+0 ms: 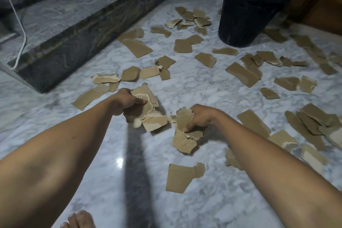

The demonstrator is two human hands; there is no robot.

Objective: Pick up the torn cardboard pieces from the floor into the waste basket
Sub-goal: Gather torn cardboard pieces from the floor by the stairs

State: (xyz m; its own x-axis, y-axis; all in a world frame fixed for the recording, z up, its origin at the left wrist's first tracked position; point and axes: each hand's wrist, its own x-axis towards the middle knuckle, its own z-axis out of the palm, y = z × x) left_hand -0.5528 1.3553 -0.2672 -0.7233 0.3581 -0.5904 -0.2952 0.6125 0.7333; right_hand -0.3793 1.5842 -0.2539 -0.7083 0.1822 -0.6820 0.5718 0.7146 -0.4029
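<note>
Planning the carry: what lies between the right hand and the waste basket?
Head view: loose torn cardboard pieces on the marble floor, from right hand to waste basket.

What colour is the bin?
The waste basket is black, with a mesh-patterned wall and a black liner bag inside. The head view shows it.

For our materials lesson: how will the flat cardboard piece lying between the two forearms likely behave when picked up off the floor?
The piece looks thin and flat, so it is probably light and fairly stiff. Lying flush on the glossy floor, it may slide before an edge lifts.
</note>
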